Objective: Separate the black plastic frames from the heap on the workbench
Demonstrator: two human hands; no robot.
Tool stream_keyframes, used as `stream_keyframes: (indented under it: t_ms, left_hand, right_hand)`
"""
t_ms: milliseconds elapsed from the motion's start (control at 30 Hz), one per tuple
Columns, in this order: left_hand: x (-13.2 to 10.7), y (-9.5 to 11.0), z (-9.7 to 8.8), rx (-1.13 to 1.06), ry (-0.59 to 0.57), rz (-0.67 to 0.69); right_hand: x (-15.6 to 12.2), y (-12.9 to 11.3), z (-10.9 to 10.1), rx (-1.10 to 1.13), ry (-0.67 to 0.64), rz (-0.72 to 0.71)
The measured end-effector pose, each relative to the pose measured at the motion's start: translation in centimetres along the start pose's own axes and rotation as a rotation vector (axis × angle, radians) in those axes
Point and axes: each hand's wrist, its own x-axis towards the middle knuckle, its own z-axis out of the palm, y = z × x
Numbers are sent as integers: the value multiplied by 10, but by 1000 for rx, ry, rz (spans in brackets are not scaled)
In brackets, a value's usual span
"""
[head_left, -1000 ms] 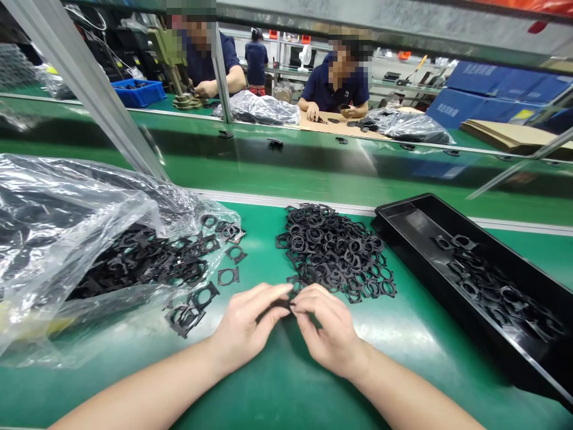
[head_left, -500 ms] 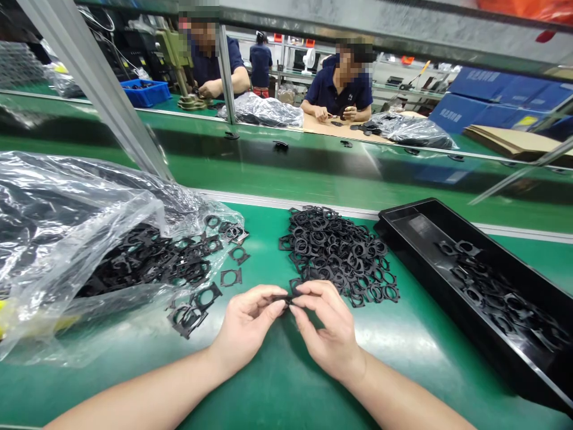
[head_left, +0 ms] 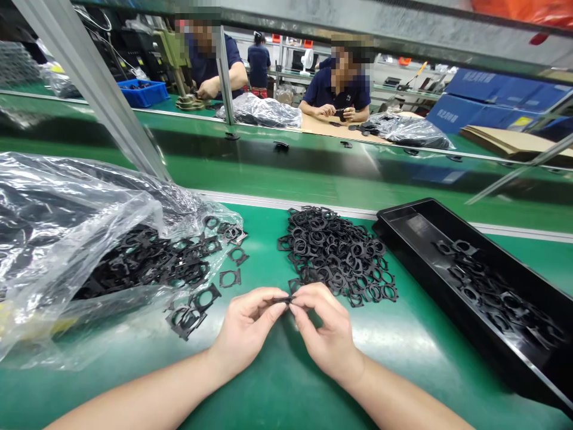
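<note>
Left hand (head_left: 248,325) & right hand (head_left: 326,334) meet fingertip to fingertip just above the green table (head_left: 403,340), both pinching one small black plastic piece (head_left: 282,299) btwn thumb & forefinger. It's thin, so it's gripped by its edges, prob. b/c that keeps it steady from both sides. The piece sits at the midline, close to the body, just in front of the pile of black rings (head_left: 335,254), within easy reach. Clear bag (head_left: 67,239) w/ more pcs lies open on the left, mouth toward the hands, a few loose pcs (head_left: 229,278) spilled out. Black tray (head_left: 416,230), partly filled, sits on the right. Two other people (head_left: 340,89) work across the belt.
</note>
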Motion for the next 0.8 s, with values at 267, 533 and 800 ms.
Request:
stream_keyframes:
  t_ms: [267,533,800]
  left_hand:
    - [-1,0,0,52,-5,7]
    - [-4,-3,1,70,-6,24]
    - [-3,-3,-2,101,-19,45]
  right_hand:
    - [-2,0,-1,-51,42,-78]
    - [-2,-2,-1,-125,72,-135]
    - [-1,1,1,5,59,-54]
